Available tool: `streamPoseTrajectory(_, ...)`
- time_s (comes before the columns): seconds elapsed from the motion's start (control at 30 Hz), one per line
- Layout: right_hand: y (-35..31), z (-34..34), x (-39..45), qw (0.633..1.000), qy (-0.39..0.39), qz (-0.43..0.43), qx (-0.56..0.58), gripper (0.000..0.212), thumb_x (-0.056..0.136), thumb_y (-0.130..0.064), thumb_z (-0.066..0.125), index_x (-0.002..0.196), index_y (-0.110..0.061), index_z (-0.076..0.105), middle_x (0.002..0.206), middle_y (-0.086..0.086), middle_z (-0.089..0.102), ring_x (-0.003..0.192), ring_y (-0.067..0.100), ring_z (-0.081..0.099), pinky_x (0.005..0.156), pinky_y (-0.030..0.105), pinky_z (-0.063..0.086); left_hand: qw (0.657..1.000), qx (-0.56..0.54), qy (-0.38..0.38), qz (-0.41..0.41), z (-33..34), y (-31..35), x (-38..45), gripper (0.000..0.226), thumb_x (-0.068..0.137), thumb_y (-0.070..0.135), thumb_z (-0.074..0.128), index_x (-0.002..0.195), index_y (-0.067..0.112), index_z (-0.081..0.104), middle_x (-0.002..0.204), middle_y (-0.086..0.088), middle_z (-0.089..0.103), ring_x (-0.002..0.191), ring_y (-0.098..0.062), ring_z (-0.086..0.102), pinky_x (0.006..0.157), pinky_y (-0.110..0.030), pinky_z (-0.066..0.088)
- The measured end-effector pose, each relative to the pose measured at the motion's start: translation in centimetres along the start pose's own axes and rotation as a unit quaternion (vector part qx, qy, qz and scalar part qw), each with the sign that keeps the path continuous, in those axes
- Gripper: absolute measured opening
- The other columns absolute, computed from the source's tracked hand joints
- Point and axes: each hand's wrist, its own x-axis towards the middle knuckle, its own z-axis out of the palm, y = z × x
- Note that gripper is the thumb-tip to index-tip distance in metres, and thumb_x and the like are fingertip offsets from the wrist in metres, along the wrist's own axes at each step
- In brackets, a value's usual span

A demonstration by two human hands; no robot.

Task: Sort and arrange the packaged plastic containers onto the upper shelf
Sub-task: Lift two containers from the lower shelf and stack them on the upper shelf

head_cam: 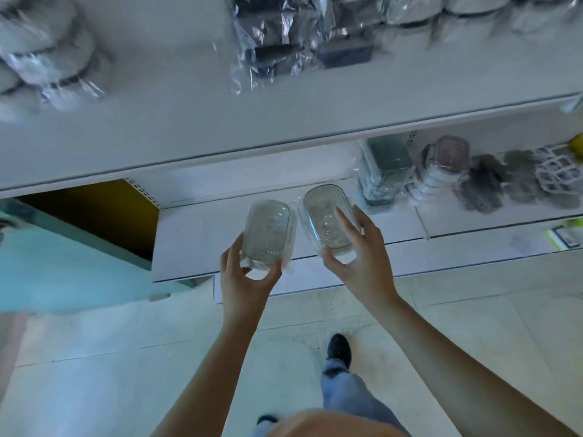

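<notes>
You're mid-carry right now, one pack in each hand. Your left hand (244,272) has its fingers and thumb curled round the lower end of a clear wrapped container (266,233), and your right hand (359,250) is doing the same with a second clear container (326,217), thumb under the near end and fingers laid along its side. Both packs are up in the air, side by side, in front of the lower shelf (195,234) and well below the front edge of the upper shelf (220,121). So neither has landed yet.

As for progress: the upper shelf already has stuff on it. There's a cluster of dark wrapped packs (284,42) toward its back, right of the middle, some pale wrapped ones (426,11) further right, and a blurry round stack (41,52) at its far left. Can't tell whether those are sorted or just dumped there, it's too smeared. The front strip of the upper shelf, right above your hands, looks bare, so I'd guess that's where these two go.

Still to do, by the look of it: below the upper shelf, off to the right, a greenish boxed container (386,171) and a pinkish-lidded stack (444,162) sit on the lower shelf, and they seem like candidates for moving up too. The grey brush-looking things (492,187) beside them probably aren't part of this job.

I'd call it somewhere in the middle, not close to finished.
</notes>
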Motion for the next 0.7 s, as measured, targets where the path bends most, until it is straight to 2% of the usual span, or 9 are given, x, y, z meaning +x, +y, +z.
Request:
streamPoseTrajectory(0.07, -2.8, 0.0, -1.6, 1.0, 0.008, -0.028, 0.001, 0.078, 0.085, -0.048, 0.074, 0.153, -0.041, 0.035, 0.161, 0.002, 0.03, 0.144, 0.017, 0.033, 0.102, 0.008, 0.026, 1.0, -0.004, 0.006, 0.02, -3.3, 0.3, -1.3, 0.082, 0.072, 0.035, 0.088, 0.143, 0.032, 0.047, 0.131, 0.008, 0.048, 0.115, -0.008, 0.059, 0.096, -0.031, 0.055)
streamPoseTrajectory(0.2, -9.0, 1.0, -5.2, 0.997, 0.027, -0.072, 0.0, 0.074, 0.085, -0.046, 0.073, 0.151, -0.039, 0.04, 0.162, 0.001, 0.028, 0.142, 0.018, 0.035, 0.101, 0.012, 0.03, 0.998, -0.012, 0.025, 0.048, -10.4, -0.3, -4.1, 0.082, 0.071, 0.039, 0.087, 0.142, 0.036, 0.046, 0.131, 0.011, 0.047, 0.117, -0.019, 0.061, 0.097, -0.037, 0.056)
streamPoseTrajectory(0.27, -12.0, 1.8, -6.6, 0.995, 0.035, -0.096, 0.006, 0.074, 0.084, -0.045, 0.075, 0.15, -0.038, 0.042, 0.161, 0.0, 0.029, 0.14, 0.019, 0.037, 0.098, 0.018, 0.036, 0.997, -0.005, 0.053, 0.063, -13.8, -0.4, -5.3, 0.079, 0.071, 0.04, 0.087, 0.139, 0.04, 0.046, 0.131, 0.014, 0.045, 0.115, -0.02, 0.061, 0.094, -0.036, 0.058)
streamPoseTrajectory(0.33, -14.9, 2.6, -7.5, 0.993, 0.042, -0.114, 0.016, 0.075, 0.084, -0.044, 0.076, 0.15, -0.039, 0.042, 0.161, -0.001, 0.03, 0.14, 0.019, 0.037, 0.098, 0.021, 0.038, 0.994, -0.009, 0.083, 0.07, -17.0, -0.1, -6.3, 0.077, 0.072, 0.036, 0.087, 0.136, 0.045, 0.044, 0.13, 0.014, 0.043, 0.114, -0.013, 0.059, 0.09, -0.023, 0.056)
streamPoseTrajectory(0.4, -17.7, 3.3, -8.0, 0.989, 0.054, -0.135, 0.028, 0.074, 0.084, -0.046, 0.074, 0.15, -0.038, 0.042, 0.161, -0.002, 0.03, 0.141, 0.017, 0.037, 0.099, 0.022, 0.039, 0.991, -0.024, 0.107, 0.081, -20.0, 0.3, -6.6, 0.08, 0.072, 0.029, 0.088, 0.138, 0.041, 0.043, 0.132, 0.009, 0.044, 0.111, -0.001, 0.057, 0.082, -0.006, 0.05)
streamPoseTrajectory(0.47, -20.4, 3.8, -7.8, 0.985, 0.065, -0.154, 0.036, 0.073, 0.085, -0.049, 0.07, 0.151, -0.038, 0.041, 0.161, -0.001, 0.03, 0.141, 0.013, 0.034, 0.101, 0.02, 0.036, 0.988, -0.025, 0.124, 0.09, -22.6, 0.8, -6.3, 0.084, 0.072, 0.029, 0.088, 0.143, 0.033, 0.044, 0.135, 0.007, 0.044, 0.113, -0.001, 0.055, 0.079, -0.001, 0.046)
streamPoseTrajectory(0.57, -24.1, 4.4, -6.6, 0.982, 0.079, -0.165, 0.048, 0.073, 0.084, -0.051, 0.068, 0.151, -0.038, 0.041, 0.161, -0.002, 0.031, 0.142, 0.011, 0.033, 0.104, 0.016, 0.03, 0.983, -0.033, 0.147, 0.103, -25.8, 2.1, -4.7, 0.087, 0.073, 0.031, 0.087, 0.147, 0.03, 0.042, 0.137, 0.008, 0.042, 0.118, -0.005, 0.052, 0.087, -0.002, 0.045)
streamPoseTrajectory(0.63, -26.3, 4.8, -5.3, 0.979, 0.085, -0.177, 0.056, 0.074, 0.084, -0.053, 0.067, 0.151, -0.037, 0.04, 0.159, 0.0, 0.034, 0.143, 0.014, 0.035, 0.106, 0.015, 0.029, 0.98, -0.048, 0.162, 0.107, -27.6, 3.2, -3.2, 0.087, 0.074, 0.031, 0.086, 0.148, 0.031, 0.041, 0.137, 0.009, 0.042, 0.118, -0.002, 0.052, 0.093, -0.008, 0.046)
streamPoseTrajectory(0.7, -28.3, 5.3, -3.4, 0.976, 0.091, -0.186, 0.061, 0.075, 0.085, -0.053, 0.067, 0.152, -0.037, 0.039, 0.158, 0.001, 0.035, 0.142, 0.014, 0.035, 0.106, 0.006, 0.023, 0.975, -0.058, 0.177, 0.119, -29.1, 4.2, -1.2, 0.086, 0.075, 0.032, 0.086, 0.147, 0.035, 0.041, 0.135, 0.011, 0.042, 0.116, 0.006, 0.05, 0.092, -0.011, 0.046)
